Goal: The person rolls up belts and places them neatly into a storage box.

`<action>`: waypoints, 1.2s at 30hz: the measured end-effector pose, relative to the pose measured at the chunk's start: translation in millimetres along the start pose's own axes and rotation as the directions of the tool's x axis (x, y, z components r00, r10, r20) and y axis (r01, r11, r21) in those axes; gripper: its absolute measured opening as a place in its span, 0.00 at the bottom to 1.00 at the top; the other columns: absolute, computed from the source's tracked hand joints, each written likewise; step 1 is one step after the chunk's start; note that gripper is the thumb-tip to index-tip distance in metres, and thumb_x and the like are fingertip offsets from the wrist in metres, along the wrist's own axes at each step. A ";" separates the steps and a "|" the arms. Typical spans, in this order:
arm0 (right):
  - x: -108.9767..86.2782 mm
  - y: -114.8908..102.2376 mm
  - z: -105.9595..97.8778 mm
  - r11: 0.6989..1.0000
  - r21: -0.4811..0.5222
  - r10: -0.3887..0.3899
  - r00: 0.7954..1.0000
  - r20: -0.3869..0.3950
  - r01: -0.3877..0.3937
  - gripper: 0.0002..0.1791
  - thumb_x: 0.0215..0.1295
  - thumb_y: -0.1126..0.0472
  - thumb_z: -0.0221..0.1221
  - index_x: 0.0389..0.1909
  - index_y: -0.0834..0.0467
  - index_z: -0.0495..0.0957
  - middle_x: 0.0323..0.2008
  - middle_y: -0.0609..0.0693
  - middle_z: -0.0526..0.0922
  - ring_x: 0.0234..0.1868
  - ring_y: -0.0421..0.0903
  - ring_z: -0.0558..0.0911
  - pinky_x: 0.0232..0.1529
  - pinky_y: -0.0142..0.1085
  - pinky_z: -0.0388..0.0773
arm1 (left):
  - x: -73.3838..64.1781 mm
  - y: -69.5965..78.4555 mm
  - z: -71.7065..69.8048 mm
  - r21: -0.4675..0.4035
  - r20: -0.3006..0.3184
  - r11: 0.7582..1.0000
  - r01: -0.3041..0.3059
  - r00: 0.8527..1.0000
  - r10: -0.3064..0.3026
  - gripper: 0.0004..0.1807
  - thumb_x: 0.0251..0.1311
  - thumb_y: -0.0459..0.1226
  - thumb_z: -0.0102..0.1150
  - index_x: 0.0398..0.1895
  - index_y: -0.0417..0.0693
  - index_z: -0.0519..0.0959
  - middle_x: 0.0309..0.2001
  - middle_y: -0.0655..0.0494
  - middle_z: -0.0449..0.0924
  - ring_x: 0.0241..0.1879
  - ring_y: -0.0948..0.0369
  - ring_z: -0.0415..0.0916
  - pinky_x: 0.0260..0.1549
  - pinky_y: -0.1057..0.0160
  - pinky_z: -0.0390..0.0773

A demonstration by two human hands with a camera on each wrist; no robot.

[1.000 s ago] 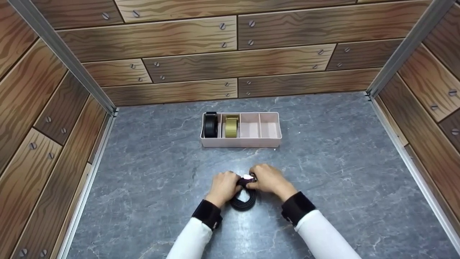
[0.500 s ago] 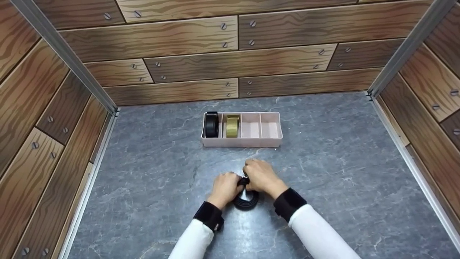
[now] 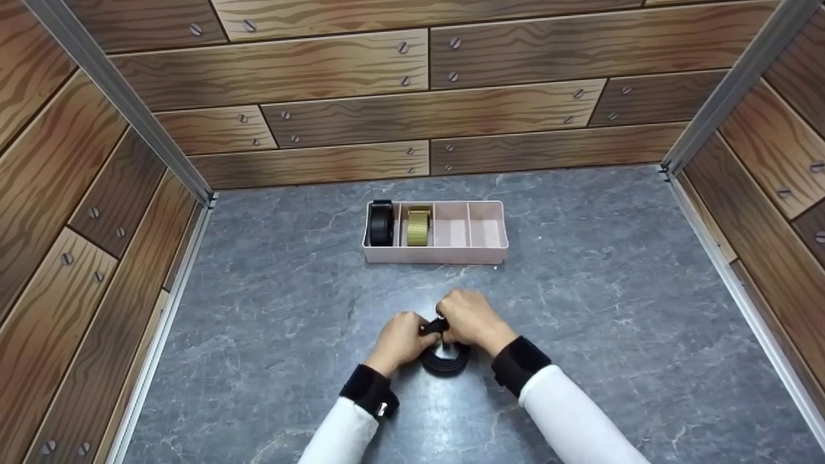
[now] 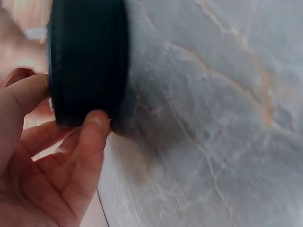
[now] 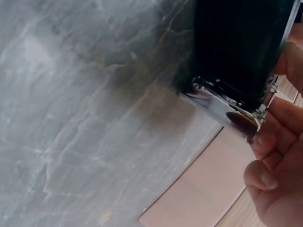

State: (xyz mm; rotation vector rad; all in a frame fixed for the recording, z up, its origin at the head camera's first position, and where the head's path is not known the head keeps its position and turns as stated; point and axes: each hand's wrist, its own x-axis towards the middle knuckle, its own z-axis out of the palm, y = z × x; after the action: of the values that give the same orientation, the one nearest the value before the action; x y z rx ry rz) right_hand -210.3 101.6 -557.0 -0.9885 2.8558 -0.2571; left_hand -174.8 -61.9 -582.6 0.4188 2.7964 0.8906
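Observation:
A coiled black belt (image 3: 445,368) stands on the grey floor, in front of me in the head view. On its left side, my left hand (image 3: 401,338) pinches the coil between thumb and fingers. My right hand (image 3: 472,317) holds the far right part of the coil, at the buckle end. The right wrist view shows the shiny silver buckle (image 5: 227,111) against my right fingers, below the wide dark strap. From the left wrist view, the strap's flat outer face (image 4: 90,61) rises above my left fingertips. My hands hide part of the coil's far side.
Beyond my hands lies a pale pink divided box (image 3: 435,255). Its leftmost compartment holds a black rolled belt (image 3: 381,225), the one beside it a yellow-gold ribbed roll (image 3: 417,229). Wood-patterned walls (image 3: 341,122) enclose the floor on the sides and back.
Over the last second my right hand shifted left, closer to my left hand, and the bright buckle turned mostly out of sight in the head view. The coil moved slightly right.

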 end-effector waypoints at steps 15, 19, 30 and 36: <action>-19.6 28.4 -14.1 0.979 0.075 -0.136 0.884 -0.447 0.188 0.25 0.39 0.55 0.70 0.42 0.58 0.79 0.39 0.51 0.82 0.39 0.47 0.79 0.39 0.41 0.76 | -12.0 4.0 -9.1 -0.772 0.109 0.630 0.081 0.994 0.006 0.20 0.57 0.43 0.58 0.47 0.36 0.76 0.36 0.45 0.80 0.34 0.50 0.79 0.36 0.50 0.76; -22.3 37.0 -20.5 0.943 0.199 -0.097 0.794 -0.600 0.266 0.25 0.37 0.63 0.70 0.43 0.58 0.79 0.40 0.51 0.82 0.39 0.46 0.79 0.41 0.38 0.76 | -10.3 12.0 -19.3 -0.874 0.058 0.486 -0.015 0.989 0.134 0.17 0.62 0.35 0.51 0.49 0.30 0.73 0.42 0.43 0.79 0.40 0.54 0.78 0.43 0.49 0.73; -28.2 44.8 -33.8 0.875 0.387 -0.002 0.801 -0.599 0.291 0.29 0.39 0.72 0.69 0.48 0.60 0.78 0.44 0.51 0.80 0.33 0.44 0.77 0.34 0.36 0.75 | -14.7 58.6 -41.3 -0.685 -0.200 0.683 -0.256 0.966 0.161 0.14 0.51 0.30 0.62 0.40 0.29 0.78 0.29 0.43 0.80 0.27 0.52 0.77 0.27 0.66 0.75; -36.7 36.2 -49.9 0.846 0.520 0.166 0.867 -0.470 0.119 0.34 0.44 0.80 0.56 0.57 0.60 0.70 0.42 0.53 0.78 0.25 0.41 0.73 0.19 0.30 0.71 | -3.8 51.3 -18.7 -0.461 -0.378 0.833 -0.307 0.917 0.129 0.14 0.49 0.39 0.66 0.37 0.41 0.81 0.26 0.54 0.81 0.24 0.67 0.74 0.24 0.69 0.74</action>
State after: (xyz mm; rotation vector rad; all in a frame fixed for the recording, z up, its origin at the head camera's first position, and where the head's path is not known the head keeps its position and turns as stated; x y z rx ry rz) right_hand -211.2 158.6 -513.5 -0.8480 2.9067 -1.4186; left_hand -165.0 -33.1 -537.2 0.5522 2.6508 1.8605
